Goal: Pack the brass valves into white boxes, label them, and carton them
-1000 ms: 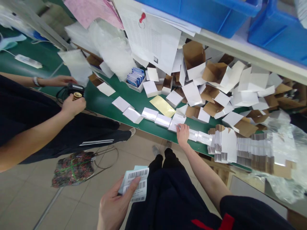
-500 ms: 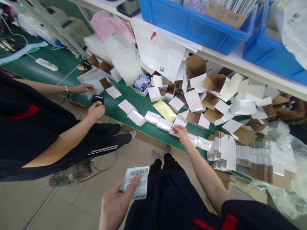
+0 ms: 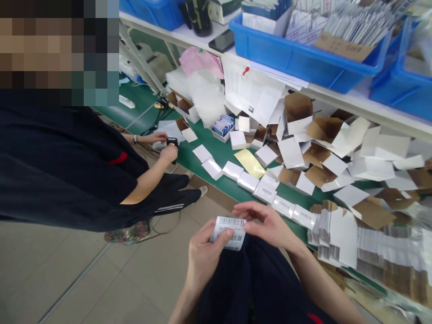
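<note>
My left hand (image 3: 207, 247) grips a small stack of white barcode labels (image 3: 232, 235), thumb on top, held in front of my body. At the right edge of the labels is my right hand (image 3: 270, 225), its thumb tip close to or touching them and its fingers apart from the thumb. Just beyond my hands, a row of small flat white boxes (image 3: 249, 181) runs along the front edge of the green table (image 3: 222, 183). A printed label shows on one white box (image 3: 265, 192) in that row.
Open white cartons (image 3: 292, 153), a yellow sheet (image 3: 249, 163) and a stack of flattened boxes (image 3: 340, 238) lie on the table. Blue bins (image 3: 303, 56) stand on the shelf above. At left, a co-worker's hands (image 3: 168, 153) hold a small black device.
My right hand has come back from the row of boxes to the labels. My left hand has lifted the labels up and to the right. The view has shifted left.
</note>
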Demonstrator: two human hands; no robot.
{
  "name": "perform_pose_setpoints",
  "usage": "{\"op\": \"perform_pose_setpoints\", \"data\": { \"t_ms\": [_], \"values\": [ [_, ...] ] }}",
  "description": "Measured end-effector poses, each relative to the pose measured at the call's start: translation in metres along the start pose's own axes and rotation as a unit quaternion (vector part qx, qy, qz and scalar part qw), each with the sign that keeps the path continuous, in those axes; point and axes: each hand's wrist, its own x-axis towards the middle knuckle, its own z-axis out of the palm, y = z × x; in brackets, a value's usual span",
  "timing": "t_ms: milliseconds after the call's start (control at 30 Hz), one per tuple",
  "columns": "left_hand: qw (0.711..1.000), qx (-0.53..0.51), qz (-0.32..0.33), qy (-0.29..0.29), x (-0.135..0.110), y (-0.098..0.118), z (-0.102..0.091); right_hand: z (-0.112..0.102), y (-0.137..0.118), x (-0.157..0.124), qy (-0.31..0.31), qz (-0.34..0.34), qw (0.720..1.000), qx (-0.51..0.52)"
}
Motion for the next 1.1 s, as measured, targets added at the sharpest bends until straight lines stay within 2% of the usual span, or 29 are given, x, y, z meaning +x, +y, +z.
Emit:
{"op": "perform_pose_setpoints", "data": {
  "t_ms": [67,133,267,400,533,600,700,767,833,900,967,1033,1100],
  "values": [
    [0.999,0.018,0.035,-0.013,0.002,0.004,-0.002,0.019,-0.026,-0.006,0.003,-0.017,0.998,-0.067],
    [0.997,0.026,0.063,-0.029,0.003,0.007,-0.01,0.03,-0.039,-0.006,0.038,-0.018,0.996,-0.076],
    [0.994,0.007,0.103,-0.041,0.009,0.014,-0.034,0.047,-0.044,0.001,0.052,-0.038,0.995,-0.077],
    [0.987,-0.013,0.142,-0.07,0.016,0.019,-0.06,0.073,-0.049,0.006,0.09,-0.073,0.981,-0.156],
    [0.984,0.009,0.152,-0.088,0.026,0.015,-0.089,0.097,-0.057,0.016,0.101,-0.07,0.97,-0.21],
    [0.983,0.036,0.149,-0.098,0.033,0.01,-0.103,0.107,-0.059,0.023,0.109,-0.06,0.971,-0.204],
    [0.988,0.054,0.099,-0.107,0.043,0.003,-0.12,0.122,-0.056,0.032,0.15,-0.056,0.965,-0.206],
    [0.987,0.041,0.053,-0.144,0.048,0.0,-0.127,0.132,-0.051,0.034,0.186,-0.06,0.957,-0.213],
    [0.978,0.035,0.034,-0.2,0.052,-0.001,-0.132,0.136,-0.043,0.035,0.218,-0.057,0.952,-0.207],
    [0.968,0.05,0.044,-0.24,0.054,-0.004,-0.135,0.13,-0.032,0.035,0.243,-0.046,0.952,-0.179],
    [0.965,0.074,0.051,-0.247,0.054,-0.011,-0.137,0.11,-0.017,0.037,0.271,-0.022,0.95,-0.151],
    [0.969,0.089,0.025,-0.229,0.054,-0.022,-0.14,0.076,0.004,0.046,0.313,0.012,0.937,-0.153],
    [0.974,0.093,-0.038,-0.201,0.053,-0.035,-0.143,0.032,0.03,0.062,0.343,0.048,0.918,-0.193]
  ]
}}
